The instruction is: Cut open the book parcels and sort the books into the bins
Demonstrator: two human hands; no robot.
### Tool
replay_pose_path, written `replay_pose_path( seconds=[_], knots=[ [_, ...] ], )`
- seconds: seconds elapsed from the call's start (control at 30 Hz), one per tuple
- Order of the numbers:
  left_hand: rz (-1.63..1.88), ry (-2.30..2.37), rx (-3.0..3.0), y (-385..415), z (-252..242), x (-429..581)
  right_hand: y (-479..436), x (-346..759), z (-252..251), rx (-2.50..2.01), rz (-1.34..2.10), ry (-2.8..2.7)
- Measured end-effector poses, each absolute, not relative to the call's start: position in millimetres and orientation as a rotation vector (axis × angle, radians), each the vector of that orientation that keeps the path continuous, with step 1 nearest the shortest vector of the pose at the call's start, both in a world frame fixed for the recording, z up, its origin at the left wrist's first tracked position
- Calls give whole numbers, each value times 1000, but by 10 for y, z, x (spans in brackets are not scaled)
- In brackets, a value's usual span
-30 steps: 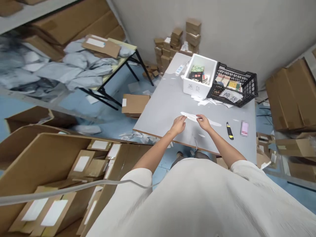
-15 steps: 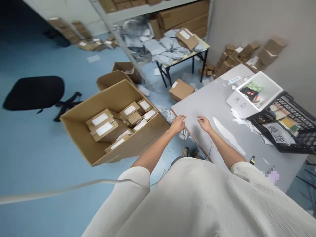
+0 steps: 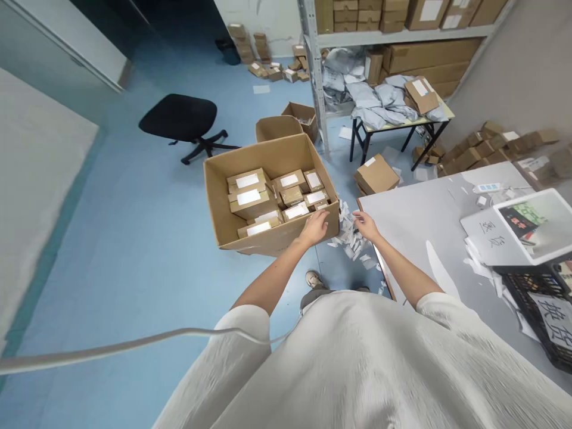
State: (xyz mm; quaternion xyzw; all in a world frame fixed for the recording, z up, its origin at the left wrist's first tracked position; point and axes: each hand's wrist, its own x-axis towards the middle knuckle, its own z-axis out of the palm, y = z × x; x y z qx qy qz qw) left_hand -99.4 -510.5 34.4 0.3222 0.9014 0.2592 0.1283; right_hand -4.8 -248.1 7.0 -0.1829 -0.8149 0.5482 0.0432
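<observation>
My left hand [image 3: 316,226] is in front of the near right corner of a large open carton [image 3: 272,243], its fingers loosely stretched out and holding nothing. Whether it touches the carton wall I cannot tell. Inside the carton lie several small cardboard boxes [image 3: 251,201] with white labels. My right hand [image 3: 365,226] hovers by the corner of the grey table [image 3: 397,220], fingers loosely bent and apart, with nothing in it. Between the hands, white paper scraps [image 3: 353,241] lie in a heap below the table edge.
A black swivel chair [image 3: 181,119] stands beyond the carton. A closed cardboard box [image 3: 378,174] sits on the floor near a small table heaped with grey mailing bags [image 3: 379,98]. On the right, a white bin [image 3: 549,208] and a black crate [image 3: 531,292] rest on the grey table. A white cable [image 3: 134,345] crosses at lower left.
The view has turned left, so the carton and shelf appear further right. My hands have gone from the table corner toward the carton; the left is now in front of its wall.
</observation>
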Motion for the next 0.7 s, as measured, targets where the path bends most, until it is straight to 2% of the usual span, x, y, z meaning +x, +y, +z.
replay_pose_path(
  seconds=[0.4, 0.7],
  knots=[
    [877, 2679, 702, -6759, 167, -1954, -3894, -1296, 118, -392, 1688, -2605],
    [899, 2699, 375, -7380, -116, -2171, -4394, -1871, 6, -214, 1762, -2790]
  ],
)
